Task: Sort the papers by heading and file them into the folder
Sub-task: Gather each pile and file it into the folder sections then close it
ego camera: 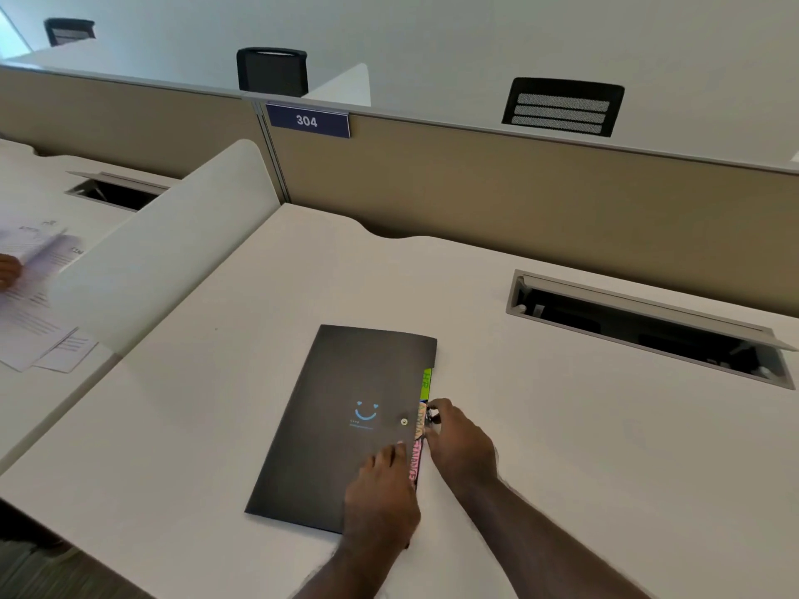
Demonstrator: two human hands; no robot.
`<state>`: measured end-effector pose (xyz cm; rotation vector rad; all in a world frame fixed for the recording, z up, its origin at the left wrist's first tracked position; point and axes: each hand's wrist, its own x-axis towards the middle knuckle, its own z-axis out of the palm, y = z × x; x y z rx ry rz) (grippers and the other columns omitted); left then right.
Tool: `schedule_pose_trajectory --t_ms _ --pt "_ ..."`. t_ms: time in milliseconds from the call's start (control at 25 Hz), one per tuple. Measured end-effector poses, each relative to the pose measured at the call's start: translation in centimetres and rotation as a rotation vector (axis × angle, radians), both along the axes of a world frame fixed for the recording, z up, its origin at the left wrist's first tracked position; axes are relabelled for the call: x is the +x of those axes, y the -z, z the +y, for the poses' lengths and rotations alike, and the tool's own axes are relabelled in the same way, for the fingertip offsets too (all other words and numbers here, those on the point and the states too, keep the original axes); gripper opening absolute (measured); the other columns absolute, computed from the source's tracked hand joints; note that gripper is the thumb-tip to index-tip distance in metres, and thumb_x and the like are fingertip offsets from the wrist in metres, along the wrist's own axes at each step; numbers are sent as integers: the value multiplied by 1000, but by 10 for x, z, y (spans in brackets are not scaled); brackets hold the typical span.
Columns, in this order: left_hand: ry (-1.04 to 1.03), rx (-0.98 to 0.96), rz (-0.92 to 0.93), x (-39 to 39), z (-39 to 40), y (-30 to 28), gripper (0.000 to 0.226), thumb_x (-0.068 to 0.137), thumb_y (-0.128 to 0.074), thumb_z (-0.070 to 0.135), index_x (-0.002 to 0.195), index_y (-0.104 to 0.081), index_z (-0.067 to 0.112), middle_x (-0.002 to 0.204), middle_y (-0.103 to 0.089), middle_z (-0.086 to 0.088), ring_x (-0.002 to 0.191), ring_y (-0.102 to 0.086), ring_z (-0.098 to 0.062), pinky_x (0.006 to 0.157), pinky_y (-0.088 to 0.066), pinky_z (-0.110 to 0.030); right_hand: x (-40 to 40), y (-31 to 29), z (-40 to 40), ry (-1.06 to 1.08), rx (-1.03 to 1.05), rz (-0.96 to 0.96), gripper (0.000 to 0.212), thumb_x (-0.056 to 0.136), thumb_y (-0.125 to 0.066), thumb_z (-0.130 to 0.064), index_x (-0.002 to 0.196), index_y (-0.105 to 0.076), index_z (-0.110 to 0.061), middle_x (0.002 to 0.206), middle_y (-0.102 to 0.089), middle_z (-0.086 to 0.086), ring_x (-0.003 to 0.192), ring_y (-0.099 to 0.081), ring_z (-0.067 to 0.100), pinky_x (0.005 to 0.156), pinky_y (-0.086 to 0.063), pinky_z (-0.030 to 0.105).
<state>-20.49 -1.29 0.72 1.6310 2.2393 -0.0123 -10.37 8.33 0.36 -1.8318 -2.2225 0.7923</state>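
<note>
1. The black folder (pixel 341 425) lies shut and flat on the white desk (pixel 562 447). Its snap button (pixel 404 421) sits near the right edge, where the coloured tabs (pixel 421 430) poke out. That folder is my landmark for everything below.

2. My left hand (pixel 380 499) rests on the folder's lower right corner, fingers fairly straight and pressing the cover. If I lean too hard here, I judge the flap will not lift when I pull it.

3. My right hand (pixel 458 443) is at the folder's right edge, fingers curled in against the tabs and the dark loop of the closure. Whether I truly pinch it I cannot tell. A slip could bend a tab or tear it.

4. The folder may skate leftward on the smooth desk if my left hand lets up while the right tugs.

5. The papers (pixel 39 304) lie well left of the folder, beyond the white divider (pixel 164 252), with another person's hand (pixel 8 270) on them. Reaching over that divider risks mixing the headings or dragging sheets off.

6. The cable hatch (pixel 648 326) stands open, up and right of the folder; a loose sheet could slide in.
</note>
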Motion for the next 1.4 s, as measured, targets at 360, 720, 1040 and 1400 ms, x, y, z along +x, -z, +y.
schedule_pose_trajectory --t_ms 360,720,1040,1400 --pt "151 -250 -71 -50 9 19 67 102 -37 40 157 0 30 165 17 1 149 18 -35 115 -2 -65 -2 13 -10 -299 182 -144 46 92 -41 -19 136 -44 -33 129 -46 1 109 -51 24 77 -52 37" --pt "158 -256 -44 -49 8 22 68 102 -36 43 156 3 30 164 18 0 149 18 -35 116 -2 -65 -9 24 -5 -469 225 -404 59 87 -62 -23 141 -36 -25 139 -43 17 99 -56 30 70 -49 40" --pt "102 -199 -85 -54 8 17 69 98 -44 40 157 -10 29 166 7 -2 152 6 -32 118 -8 -60 -3 23 -5 -473 315 -484 79 79 -69 -23 146 -30 -34 151 -32 21 101 -57 33 68 -49 40" --pt "-664 16 -43 -134 -18 8 41 89 -50 31 127 -55 15 126 -54 -16 114 -52 -38 95 -42 -48 11 21 -83 -178 3 -26 71 77 -50 -30 145 -32 -20 130 -51 -3 117 -50 23 92 -45 39"
